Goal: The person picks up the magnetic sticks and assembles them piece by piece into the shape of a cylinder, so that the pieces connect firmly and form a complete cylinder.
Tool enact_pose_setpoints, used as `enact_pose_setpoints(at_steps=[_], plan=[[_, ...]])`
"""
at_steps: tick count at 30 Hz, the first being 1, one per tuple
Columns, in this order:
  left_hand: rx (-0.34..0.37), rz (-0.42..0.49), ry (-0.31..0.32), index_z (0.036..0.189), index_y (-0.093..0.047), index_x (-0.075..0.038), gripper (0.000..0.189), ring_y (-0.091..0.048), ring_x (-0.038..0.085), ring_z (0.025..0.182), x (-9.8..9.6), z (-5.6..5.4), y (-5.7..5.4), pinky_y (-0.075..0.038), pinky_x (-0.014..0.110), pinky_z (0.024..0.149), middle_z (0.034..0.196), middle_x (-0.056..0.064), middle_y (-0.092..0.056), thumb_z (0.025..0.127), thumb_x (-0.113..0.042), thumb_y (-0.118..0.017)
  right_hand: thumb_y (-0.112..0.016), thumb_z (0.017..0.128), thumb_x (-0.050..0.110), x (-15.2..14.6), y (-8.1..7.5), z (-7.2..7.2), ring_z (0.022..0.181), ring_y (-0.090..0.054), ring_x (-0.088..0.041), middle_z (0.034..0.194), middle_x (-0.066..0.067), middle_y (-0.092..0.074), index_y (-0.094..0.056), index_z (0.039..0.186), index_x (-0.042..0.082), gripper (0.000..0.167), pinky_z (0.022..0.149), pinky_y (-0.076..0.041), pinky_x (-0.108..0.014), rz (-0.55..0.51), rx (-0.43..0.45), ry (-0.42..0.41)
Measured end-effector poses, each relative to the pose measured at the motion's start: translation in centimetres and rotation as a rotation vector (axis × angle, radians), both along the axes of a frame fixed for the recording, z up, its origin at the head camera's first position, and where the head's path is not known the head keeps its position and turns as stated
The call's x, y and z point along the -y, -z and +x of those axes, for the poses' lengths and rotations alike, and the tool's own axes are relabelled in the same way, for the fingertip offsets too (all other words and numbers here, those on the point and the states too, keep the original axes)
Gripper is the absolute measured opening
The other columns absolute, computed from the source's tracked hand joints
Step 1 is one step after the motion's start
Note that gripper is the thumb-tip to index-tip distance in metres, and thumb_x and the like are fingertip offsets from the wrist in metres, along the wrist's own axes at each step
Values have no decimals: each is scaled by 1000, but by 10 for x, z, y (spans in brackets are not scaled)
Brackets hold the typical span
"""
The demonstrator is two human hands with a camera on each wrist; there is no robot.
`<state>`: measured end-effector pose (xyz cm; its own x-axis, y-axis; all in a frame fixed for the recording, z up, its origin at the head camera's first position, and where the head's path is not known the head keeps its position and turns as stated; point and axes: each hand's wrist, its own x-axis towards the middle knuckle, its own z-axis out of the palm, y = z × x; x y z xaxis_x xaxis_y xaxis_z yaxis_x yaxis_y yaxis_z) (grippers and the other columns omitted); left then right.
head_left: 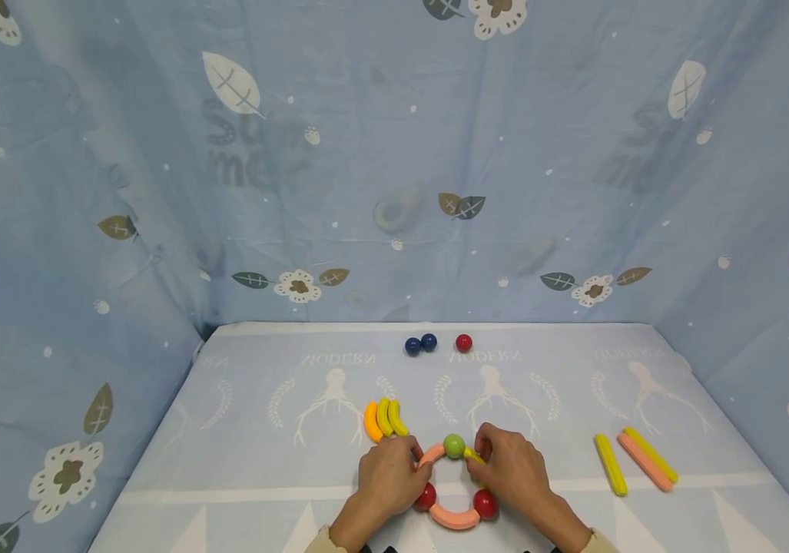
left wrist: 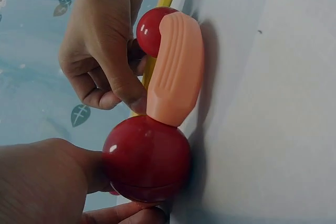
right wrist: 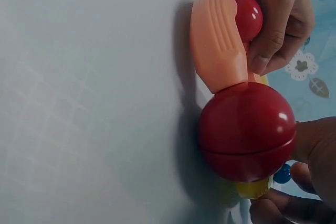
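A ring of toy pieces lies on the table between both hands. At its top sits a green ball [head_left: 454,445], with a peach curved rod [head_left: 433,453] to its left and a yellow curved rod [head_left: 473,455] to its right. Two red balls [head_left: 425,497] and a lower peach curved rod [head_left: 454,518] make up the near side. My left hand [head_left: 390,476] pinches the upper-left peach rod just above the left red ball [left wrist: 147,158]. On the other side my right hand [head_left: 515,468] pinches the yellow rod [right wrist: 253,188], partly hiding it, above the right red ball [right wrist: 247,132].
Beyond the left hand lie an orange curved rod [head_left: 372,422] and two yellow curved rods [head_left: 390,416]. Two blue balls [head_left: 420,344] and a red ball [head_left: 464,342] rest near the back edge. Straight yellow rods [head_left: 611,464] and a peach rod [head_left: 645,462] lie at right.
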<state>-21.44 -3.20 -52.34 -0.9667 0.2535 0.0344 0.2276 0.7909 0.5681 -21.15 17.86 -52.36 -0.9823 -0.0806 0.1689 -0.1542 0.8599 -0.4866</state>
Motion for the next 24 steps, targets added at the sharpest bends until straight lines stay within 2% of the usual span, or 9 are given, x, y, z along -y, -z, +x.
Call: enact_pose_setpoints(at_steps=[6,10,15,19,24], plan=[[39,21,-21,82,-64,-17,19,-44,9,46,0,1,4,-36,28,43,58,-7,-46,83,-33,-74,-84,76,28,-8,-3,2,48,-41,-8,66,13,-52,-58,78,22,26,43,-32,-25,-33,72,15],[61,38,-25,84,-64,-17,19,-45,10,45,1,2,6,-36,29,42,56,-7,-47,84,-33,-73,-81,80,32,-26,-7,4,51,-44,-11,69,10,-56,-62,84,19,23,45,-35,-28,-25,105,114],[70,55,-27,85,-64,-17,19,-45,11,45,2,2,7,-36,29,43,56,-7,-47,84,-34,-73,-78,82,31,-64,-10,9,55,-48,-14,74,6,-61,-66,92,12,25,47,-38,-32,5,58,233],[70,57,-25,85,-64,-18,20,-44,12,46,2,1,7,-35,30,44,57,-7,-47,84,-35,-73,-79,81,30,-96,-10,18,57,-51,-15,79,1,-62,-66,96,9,29,46,-39,-33,42,34,299],[67,59,-24,81,-62,-19,21,-44,11,47,3,0,9,-35,30,45,57,-7,-47,82,-36,-74,-80,79,30,-127,-11,27,63,-55,-20,82,-4,-61,-65,103,3,39,48,-42,-37,89,79,367]])
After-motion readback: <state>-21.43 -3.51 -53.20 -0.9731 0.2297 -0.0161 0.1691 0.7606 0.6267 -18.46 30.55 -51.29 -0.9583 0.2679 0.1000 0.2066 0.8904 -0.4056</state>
